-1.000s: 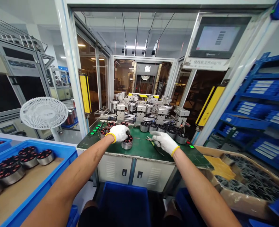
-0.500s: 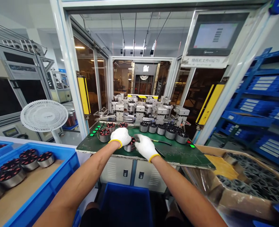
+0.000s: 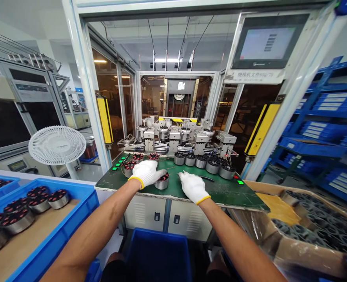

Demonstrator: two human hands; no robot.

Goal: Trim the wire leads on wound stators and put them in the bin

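My left hand [image 3: 145, 173], in a white knit glove with a yellow cuff, is closed at the left and back of a wound motor stator [image 3: 162, 181] near the bench's front edge. Its fingers reach across behind the stator's top, partly hidden. Red-and-black windings show inside the stator's steel ring. My right hand [image 3: 193, 187], gloved alike, lies closed over a pair of pliers, whose dark handle [image 3: 208, 179] sticks out behind it; most of the tool is covered. More wound stators [image 3: 128, 167] sit left of and behind my left hand.
Several unwound stators [image 3: 212, 166] line the right of the green bench [image 3: 226, 192], before the winding machine [image 3: 175, 137]. A blue tray [image 3: 82, 199] of wound stators lies left, a carton [image 3: 297, 243] of cores right. A fan [image 3: 57, 145] stands left.
My right hand has left the stator, moving right onto the pliers. My left hand has shifted slightly left, uncovering more of the stator.
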